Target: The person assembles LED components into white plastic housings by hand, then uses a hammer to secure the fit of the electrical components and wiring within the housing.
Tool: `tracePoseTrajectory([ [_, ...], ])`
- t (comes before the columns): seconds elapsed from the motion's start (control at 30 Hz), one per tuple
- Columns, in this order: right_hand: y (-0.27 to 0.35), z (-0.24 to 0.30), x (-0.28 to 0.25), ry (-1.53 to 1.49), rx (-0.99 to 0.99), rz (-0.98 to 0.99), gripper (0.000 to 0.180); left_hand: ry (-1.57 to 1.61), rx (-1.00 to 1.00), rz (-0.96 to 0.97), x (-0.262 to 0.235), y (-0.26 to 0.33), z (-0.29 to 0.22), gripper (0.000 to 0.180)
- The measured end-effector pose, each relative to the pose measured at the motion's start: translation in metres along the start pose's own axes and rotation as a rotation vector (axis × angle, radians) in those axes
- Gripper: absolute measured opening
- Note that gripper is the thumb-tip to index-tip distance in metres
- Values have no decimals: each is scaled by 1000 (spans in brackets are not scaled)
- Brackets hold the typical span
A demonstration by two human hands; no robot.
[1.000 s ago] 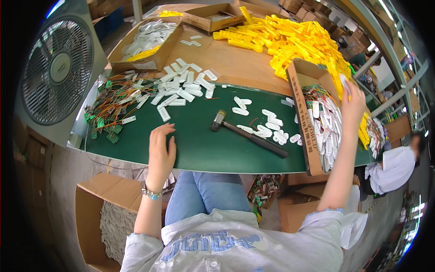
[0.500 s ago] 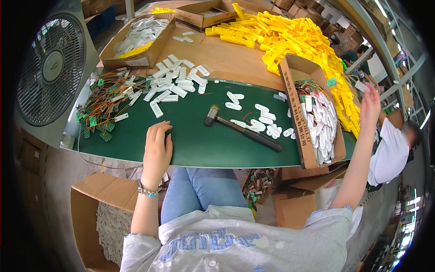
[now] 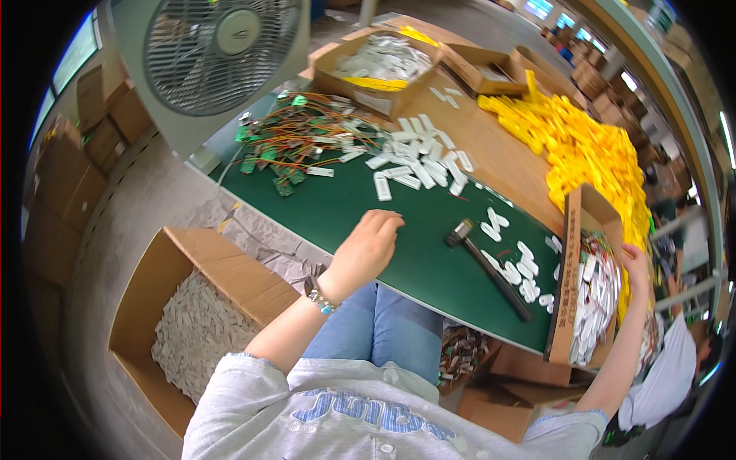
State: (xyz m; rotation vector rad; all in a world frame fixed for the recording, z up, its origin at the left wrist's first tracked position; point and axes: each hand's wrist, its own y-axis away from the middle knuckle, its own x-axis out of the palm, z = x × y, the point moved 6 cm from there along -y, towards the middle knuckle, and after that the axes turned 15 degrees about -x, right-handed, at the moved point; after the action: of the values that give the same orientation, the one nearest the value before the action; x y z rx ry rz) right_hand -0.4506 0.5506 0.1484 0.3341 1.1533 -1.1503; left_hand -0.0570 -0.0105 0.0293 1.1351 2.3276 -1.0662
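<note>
My left hand is over the green work mat, its fingers loosely bent with nothing visible in them. Just beyond it lie scattered white oblong plastic casings. To its right is a hammer with a dark handle. My right hand is at the right rim of a cardboard box filled with white casings and some coloured wires. Its fingertips point inward over the rim; whether they hold anything cannot be made out. A few small groups of casings lie between the hammer and that box.
Wired green circuit boards pile up by a grey fan at the left. Yellow plastic parts heap up at the far right. Another box of white parts stands behind. On the floor sits a large carton.
My right hand has come down from a raised position, where it held a white casing, to the box rim; that casing no longer shows. The view has swung left.
</note>
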Motion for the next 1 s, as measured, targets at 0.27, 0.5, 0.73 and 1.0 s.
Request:
tracePoseTrajectory([
  [0.27, -63, 360, 170, 233, -787, 69, 19, -100, -21, -36, -7, 9, 10, 26],
  [0.5, -77, 482, 338, 277, -1010, 299, 29, -81, 24, -37, -2, 5, 2, 36],
  [0.73, -93, 498, 400, 265, -1108, 273, 32, -73, 6, -14, -2, 7, 4, 37],
  [1.0, -65, 445, 370, -1053, -266, 159, 31, -29, 0, -38, -7, 6, 3, 35],
])
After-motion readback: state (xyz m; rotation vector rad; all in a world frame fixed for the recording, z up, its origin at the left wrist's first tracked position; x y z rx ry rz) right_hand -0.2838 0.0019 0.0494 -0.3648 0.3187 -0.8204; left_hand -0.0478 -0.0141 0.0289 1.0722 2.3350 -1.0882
